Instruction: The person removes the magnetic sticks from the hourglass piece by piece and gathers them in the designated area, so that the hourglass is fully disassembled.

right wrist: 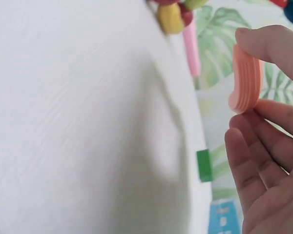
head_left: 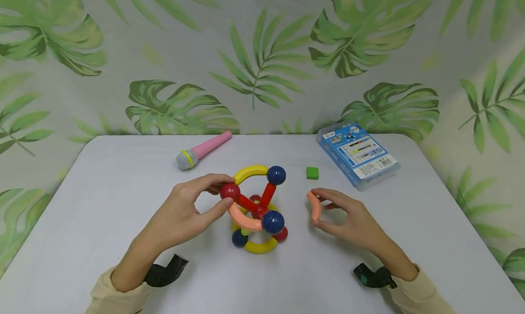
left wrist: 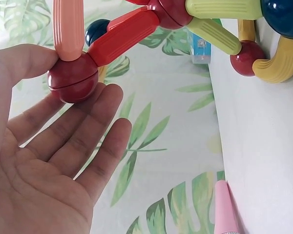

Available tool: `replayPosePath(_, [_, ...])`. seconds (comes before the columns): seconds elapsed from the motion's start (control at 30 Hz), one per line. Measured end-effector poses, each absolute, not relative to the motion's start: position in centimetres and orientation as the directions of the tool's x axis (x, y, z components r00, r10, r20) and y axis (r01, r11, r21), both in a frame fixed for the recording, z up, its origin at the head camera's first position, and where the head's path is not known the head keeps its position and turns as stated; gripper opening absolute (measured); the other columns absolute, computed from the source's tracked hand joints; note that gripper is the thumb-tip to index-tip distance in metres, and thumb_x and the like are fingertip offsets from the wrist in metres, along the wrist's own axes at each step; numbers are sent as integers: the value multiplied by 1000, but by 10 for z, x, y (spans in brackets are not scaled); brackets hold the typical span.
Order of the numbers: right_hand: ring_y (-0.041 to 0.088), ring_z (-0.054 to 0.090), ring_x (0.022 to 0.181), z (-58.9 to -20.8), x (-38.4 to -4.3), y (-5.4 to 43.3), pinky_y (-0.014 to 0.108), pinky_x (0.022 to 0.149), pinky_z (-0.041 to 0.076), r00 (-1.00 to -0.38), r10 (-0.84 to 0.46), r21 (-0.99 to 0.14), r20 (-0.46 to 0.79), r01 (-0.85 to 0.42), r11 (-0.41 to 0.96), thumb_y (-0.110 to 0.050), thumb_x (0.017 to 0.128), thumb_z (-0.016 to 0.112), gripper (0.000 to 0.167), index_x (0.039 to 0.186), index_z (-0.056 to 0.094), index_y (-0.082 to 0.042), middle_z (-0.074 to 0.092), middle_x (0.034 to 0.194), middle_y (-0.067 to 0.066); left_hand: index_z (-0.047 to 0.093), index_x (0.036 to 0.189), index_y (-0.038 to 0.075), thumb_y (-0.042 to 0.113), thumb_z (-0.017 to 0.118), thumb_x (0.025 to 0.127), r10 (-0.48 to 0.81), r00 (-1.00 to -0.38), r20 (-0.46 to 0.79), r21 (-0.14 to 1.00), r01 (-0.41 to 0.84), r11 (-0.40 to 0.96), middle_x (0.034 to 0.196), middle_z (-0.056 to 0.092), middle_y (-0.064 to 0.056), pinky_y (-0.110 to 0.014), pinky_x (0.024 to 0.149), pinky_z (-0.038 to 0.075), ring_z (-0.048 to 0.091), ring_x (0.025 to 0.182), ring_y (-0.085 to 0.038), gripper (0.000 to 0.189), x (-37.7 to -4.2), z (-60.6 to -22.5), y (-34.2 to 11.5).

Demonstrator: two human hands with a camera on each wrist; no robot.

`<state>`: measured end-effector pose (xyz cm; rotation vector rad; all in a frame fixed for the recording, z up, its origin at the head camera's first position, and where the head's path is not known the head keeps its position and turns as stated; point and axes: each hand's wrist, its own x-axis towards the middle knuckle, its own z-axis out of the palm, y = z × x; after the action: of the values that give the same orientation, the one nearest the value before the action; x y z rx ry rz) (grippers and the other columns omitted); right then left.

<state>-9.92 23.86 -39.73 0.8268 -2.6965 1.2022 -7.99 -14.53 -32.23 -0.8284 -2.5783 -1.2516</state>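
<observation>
A built structure of balls and rods [head_left: 246,203] stands mid-table, with yellow curved rods at its base and top. My left hand [head_left: 180,213] pinches a red ball [left wrist: 73,78] at its upper left, thumb on one side and fingertips on the other. A straight red rod [left wrist: 124,38] and a salmon curved rod [head_left: 244,219] join that ball. The salmon rod runs to a dark blue ball [head_left: 272,222] at the front; another blue ball [head_left: 276,175] sits at the top right. Right of the structure, my right hand [head_left: 348,218] holds a loose salmon curved rod [right wrist: 246,80] by its two ends.
A pink toy microphone [head_left: 211,145] lies at the back left. Behind my right hand is a small green block [head_left: 312,173]. A clear case with a blue printed sheet [head_left: 357,152] lies at the back right. Leaf-patterned cloth [head_left: 262,68] hangs behind the white table [head_left: 82,204].
</observation>
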Motion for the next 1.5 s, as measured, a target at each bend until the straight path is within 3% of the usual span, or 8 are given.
replayPosePath(0.27, [18, 64, 113, -419, -108, 246, 26, 93, 56, -884, -421, -624, 202, -447, 641, -23, 81, 91, 71, 143, 60, -12, 63, 141, 6, 67, 128, 16, 19, 77, 94, 412, -838, 359, 680, 537, 499, 109, 73, 14, -39, 90, 57, 65, 101, -8, 35, -80, -322, -145])
replayPosePath(0.4, [22, 62, 123, -423, -109, 249, 20, 101, 50, -896, -409, -621, 173, -421, 661, -30, 81, 90, 71, 144, 60, -14, 63, 142, 5, 67, 128, 16, 18, 77, 94, 414, -836, 361, 681, 539, 496, 109, 73, 14, -39, 90, 57, 65, 101, -8, 35, -80, -322, -146])
replayPosePath(0.53, [26, 55, 135, -424, -110, 250, 35, 112, 46, -908, -402, -614, 117, -384, 689, -37, 81, 90, 72, 144, 60, -18, 61, 144, 3, 67, 128, 17, 19, 77, 95, 414, -838, 357, 683, 536, 497, 109, 73, 15, -37, 90, 57, 65, 101, -7, 35, -80, -322, -146])
replayPosePath(0.67, [27, 53, 136, -424, -110, 249, 52, 111, 45, -908, -411, -617, 82, -370, 695, -38, 80, 90, 72, 143, 60, -20, 61, 144, 2, 66, 129, 17, 19, 77, 95, 414, -839, 352, 682, 533, 501, 109, 73, 15, -35, 90, 57, 65, 101, -7, 36, -80, -322, -146])
replayPosePath(1.0, [29, 50, 136, -420, -108, 246, 58, 111, 45, -897, -440, -626, 51, -371, 686, -37, 76, 93, 74, 140, 62, -20, 59, 144, 3, 65, 129, 15, 19, 77, 94, 411, -846, 340, 684, 523, 509, 110, 73, 13, -34, 90, 58, 65, 100, -8, 37, -79, -322, -145])
replayPosePath(1.2, [29, 50, 137, -407, -109, 244, 59, 109, 46, -878, -459, -586, 133, -443, 678, -37, 75, 94, 77, 141, 61, -16, 58, 146, 4, 65, 129, 16, 19, 77, 94, 411, -848, 335, 685, 519, 511, 111, 73, 13, -33, 89, 57, 65, 101, -7, 37, -79, -321, -145])
replayPosePath(1.5, [17, 55, 131, -365, -112, 219, 30, 103, 53, -808, -484, -566, 335, -583, 583, -19, 81, 90, 65, 140, 63, -19, 64, 139, -3, 65, 130, 18, 21, 76, 95, 414, -848, 331, 684, 518, 514, 111, 73, 14, -34, 90, 57, 65, 101, -7, 36, -79, -321, -145])
